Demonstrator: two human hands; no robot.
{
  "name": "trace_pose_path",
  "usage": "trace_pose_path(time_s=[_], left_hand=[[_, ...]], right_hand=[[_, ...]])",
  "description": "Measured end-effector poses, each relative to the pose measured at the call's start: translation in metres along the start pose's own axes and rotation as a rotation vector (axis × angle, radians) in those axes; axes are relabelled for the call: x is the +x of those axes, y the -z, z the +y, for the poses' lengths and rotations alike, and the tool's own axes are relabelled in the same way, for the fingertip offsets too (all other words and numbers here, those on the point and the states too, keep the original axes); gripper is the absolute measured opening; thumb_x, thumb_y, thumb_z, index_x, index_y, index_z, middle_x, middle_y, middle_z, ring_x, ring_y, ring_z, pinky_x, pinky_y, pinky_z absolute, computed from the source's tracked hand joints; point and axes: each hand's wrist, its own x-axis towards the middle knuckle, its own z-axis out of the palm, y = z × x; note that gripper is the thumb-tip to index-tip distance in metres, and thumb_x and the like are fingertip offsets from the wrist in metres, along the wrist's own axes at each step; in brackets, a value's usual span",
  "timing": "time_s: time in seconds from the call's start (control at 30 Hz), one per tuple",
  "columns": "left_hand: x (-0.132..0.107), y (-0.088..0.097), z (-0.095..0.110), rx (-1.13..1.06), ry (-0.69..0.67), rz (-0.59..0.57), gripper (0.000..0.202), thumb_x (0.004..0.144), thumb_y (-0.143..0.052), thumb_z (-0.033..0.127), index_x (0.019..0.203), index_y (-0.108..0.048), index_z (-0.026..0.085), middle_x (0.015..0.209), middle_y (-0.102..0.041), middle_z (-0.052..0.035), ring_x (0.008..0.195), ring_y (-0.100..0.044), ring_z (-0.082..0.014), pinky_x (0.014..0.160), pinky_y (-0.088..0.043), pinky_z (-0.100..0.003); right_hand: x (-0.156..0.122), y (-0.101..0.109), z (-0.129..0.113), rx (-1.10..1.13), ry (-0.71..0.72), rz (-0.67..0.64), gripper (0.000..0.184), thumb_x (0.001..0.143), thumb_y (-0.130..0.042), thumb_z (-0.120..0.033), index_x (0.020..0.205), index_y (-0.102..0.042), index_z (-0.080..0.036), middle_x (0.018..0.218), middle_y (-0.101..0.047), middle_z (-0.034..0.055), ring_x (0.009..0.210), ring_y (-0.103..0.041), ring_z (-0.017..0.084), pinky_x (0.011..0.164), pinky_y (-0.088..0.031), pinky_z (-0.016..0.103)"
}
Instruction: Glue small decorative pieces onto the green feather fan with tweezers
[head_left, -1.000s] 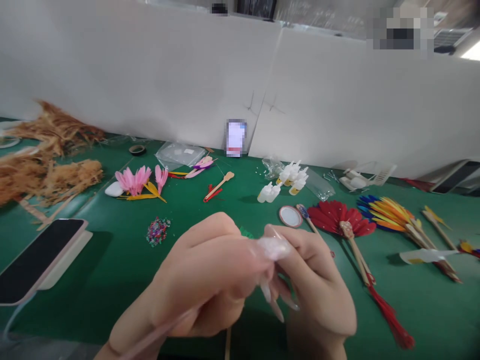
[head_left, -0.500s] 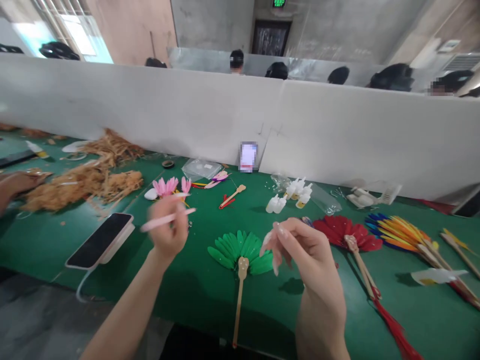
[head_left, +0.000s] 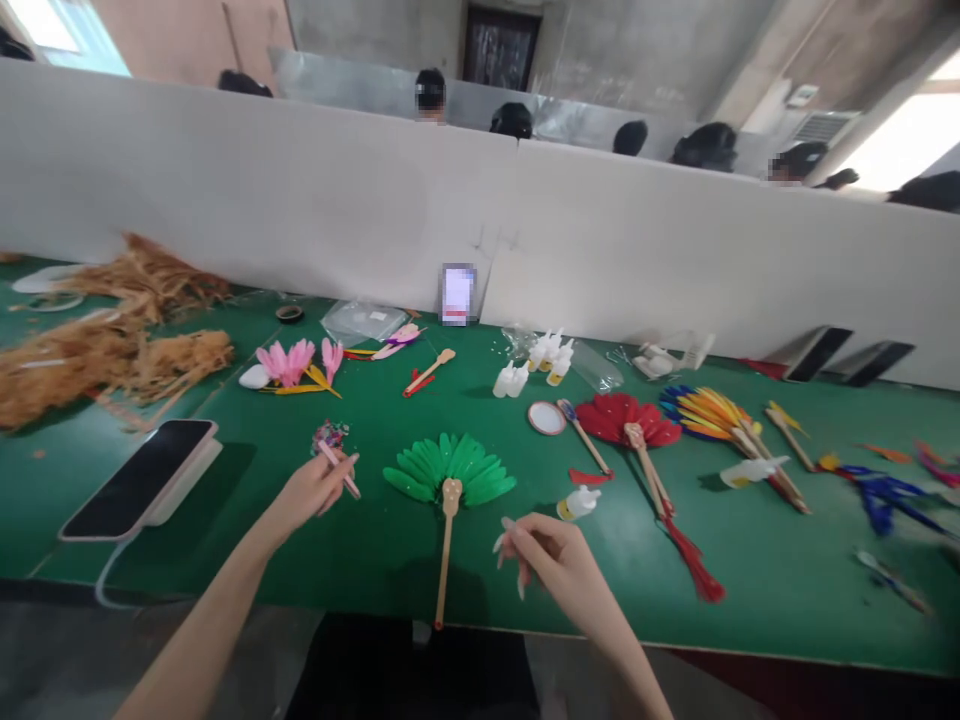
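Pink tweezers [head_left: 328, 452] are gripped in my left hand [head_left: 309, 492], beside a small pile of colourful bits [head_left: 335, 432]. In front of me lies a fan of green feathers [head_left: 480, 482] with a wooden handle [head_left: 445, 565] pointing at the table's front edge; pale dots show on the feathers and the handle's head. My right hand [head_left: 546, 552] hovers to the right of that fan, thumb and fingertips closed together. Whatever may be between them is too small to make out. A small white glue bottle [head_left: 576, 503] lies just beyond my right hand.
A phone [head_left: 142, 480] rests at the left near brown fibre [head_left: 180, 365]. Pink feathers [head_left: 286, 362] and several upright glue bottles [head_left: 551, 352] stand farther back. Right of me lie a red feather fan [head_left: 628, 416], yellow-blue feathers [head_left: 712, 418] and another bottle [head_left: 750, 472]. A white partition [head_left: 337, 200] closes the back.
My left hand has lowered the tweezers close to the pile of bits. My right hand has moved down, away from the green feathers. The view has shifted right, showing more of the table there.
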Motion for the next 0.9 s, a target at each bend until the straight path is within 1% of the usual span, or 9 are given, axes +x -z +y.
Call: trace_pose_path(time_s=[0.03, 0.1, 0.2, 0.3, 0.37, 0.5, 0.63, 0.77, 0.9], left_hand=[[-0.005, -0.008, 0.004, -0.027, 0.000, -0.051, 0.040, 0.079, -0.056, 0.054, 0.066, -0.054, 0.016, 0.033, -0.042, 0.0048, 0.030, -0.039, -0.0118, 0.038, -0.034, -0.023], [-0.016, -0.027, 0.016, -0.093, -0.027, -0.088, 0.042, 0.085, -0.050, 0.054, 0.068, -0.053, 0.016, 0.038, -0.048, 0.0037, 0.033, -0.041, -0.0104, 0.038, -0.034, -0.021], [-0.035, -0.056, 0.045, -0.202, -0.119, -0.107, 0.036, 0.090, -0.046, 0.048, 0.072, -0.050, 0.017, 0.049, -0.053, 0.0035, 0.043, -0.050, -0.0101, 0.042, -0.041, -0.020], [-0.050, -0.080, 0.073, -0.289, -0.255, -0.144, 0.023, 0.093, -0.048, 0.039, 0.082, -0.049, 0.019, 0.054, -0.058, 0.0041, 0.044, -0.053, -0.0099, 0.041, -0.041, -0.019], [-0.055, -0.090, 0.088, -0.328, -0.376, -0.162, 0.016, 0.092, -0.051, 0.035, 0.087, -0.051, 0.020, 0.057, -0.061, 0.0042, 0.047, -0.056, -0.0096, 0.044, -0.043, -0.018], [-0.054, -0.099, 0.106, -0.375, -0.618, -0.191, 0.009, 0.089, -0.058, 0.028, 0.085, -0.056, 0.021, 0.061, -0.064, 0.0032, 0.056, -0.062, -0.0103, 0.056, -0.050, -0.021], [-0.050, -0.103, 0.117, -0.403, -0.775, -0.191, 0.005, 0.089, -0.058, 0.025, 0.086, -0.060, 0.021, 0.060, -0.064, 0.0024, 0.057, -0.061, -0.0103, 0.056, -0.049, -0.021], [-0.049, -0.104, 0.123, -0.388, -0.828, -0.181, 0.006, 0.089, -0.058, 0.024, 0.086, -0.061, 0.021, 0.062, -0.064, 0.0016, 0.056, -0.059, -0.0101, 0.056, -0.049, -0.022], [-0.050, -0.102, 0.120, -0.344, -0.839, -0.197, 0.005, 0.087, -0.060, 0.020, 0.084, -0.064, 0.021, 0.071, -0.067, -0.0012, 0.062, -0.060, -0.0111, 0.058, -0.049, -0.022]], right_hand=[[-0.002, 0.003, 0.005, 0.003, -0.014, 0.016, 0.042, 0.082, -0.063, -0.052, 0.071, -0.066, -0.011, 0.065, -0.068, 0.0057, 0.042, -0.052, 0.006, 0.042, -0.042, 0.018], [-0.004, 0.005, 0.014, 0.017, -0.035, 0.040, 0.042, 0.081, -0.064, -0.052, 0.072, -0.067, -0.011, 0.069, -0.070, 0.0071, 0.043, -0.053, 0.006, 0.042, -0.042, 0.018], [0.002, 0.002, 0.022, 0.058, -0.062, 0.022, 0.050, 0.084, -0.056, -0.058, 0.074, -0.068, -0.010, 0.069, -0.070, 0.0085, 0.041, -0.053, 0.007, 0.034, -0.032, 0.016], [0.009, -0.004, 0.020, 0.118, -0.068, -0.034, 0.055, 0.085, -0.052, -0.061, 0.076, -0.069, -0.009, 0.071, -0.071, 0.0090, 0.041, -0.055, 0.007, 0.033, -0.029, 0.015], [0.011, -0.003, 0.011, 0.164, -0.058, -0.061, 0.056, 0.086, -0.051, -0.061, 0.077, -0.069, -0.010, 0.073, -0.071, 0.0087, 0.042, -0.055, 0.006, 0.033, -0.030, 0.015], [0.010, 0.005, -0.009, 0.232, -0.022, -0.114, 0.053, 0.085, -0.053, -0.060, 0.077, -0.071, -0.011, 0.070, -0.070, 0.0063, 0.042, -0.056, 0.006, 0.033, -0.030, 0.015], [0.008, 0.012, -0.018, 0.252, 0.013, -0.164, 0.049, 0.086, -0.056, -0.056, 0.076, -0.073, -0.012, 0.068, -0.069, 0.0048, 0.042, -0.055, 0.006, 0.034, -0.030, 0.015], [0.011, 0.015, -0.018, 0.265, 0.012, -0.220, 0.046, 0.085, -0.058, -0.054, 0.073, -0.074, -0.012, 0.064, -0.068, 0.0036, 0.041, -0.050, 0.004, 0.036, -0.029, 0.015], [0.013, 0.016, -0.015, 0.297, -0.024, -0.295, 0.044, 0.084, -0.061, -0.053, 0.073, -0.074, -0.012, 0.060, -0.065, 0.0021, 0.041, -0.048, 0.004, 0.036, -0.027, 0.016]])
